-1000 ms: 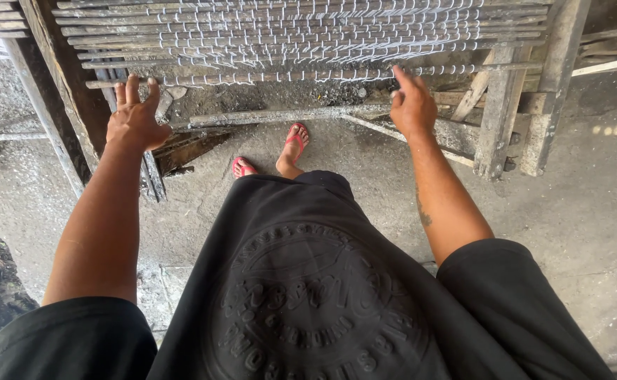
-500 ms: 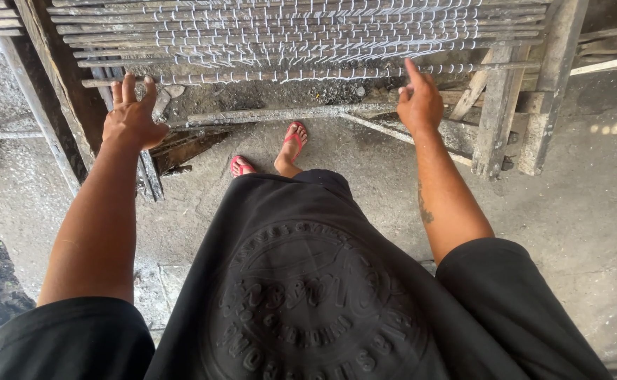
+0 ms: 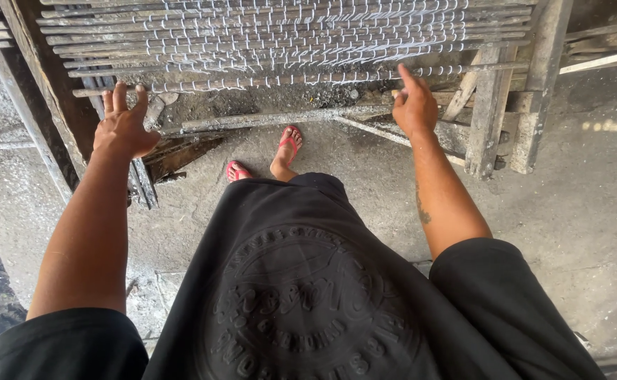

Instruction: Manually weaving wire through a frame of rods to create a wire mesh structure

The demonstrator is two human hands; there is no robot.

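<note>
Landmark: grey rack of long metal rods wound with white thread (image 3: 287,42), on a weathered wooden frame (image 3: 488,105).
Left hand: the left hand (image 3: 122,130) is open with fingers spread, fingertips touching the rack's nearest rod (image 3: 252,82) at its left end.
Nearest rod: its long axis runs left to right, straight ahead of both hands.
Right hand: the right hand (image 3: 414,105) is loosely curled, forefinger up against the same rod's right part; no grip.
Nearer hand: both touch, neither is nearer.
Below the rack: red flip-flops (image 3: 291,139) on concrete.

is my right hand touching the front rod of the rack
Touching. The head view shows the right hand with its index fingertip laid on the nearest rod.
</note>
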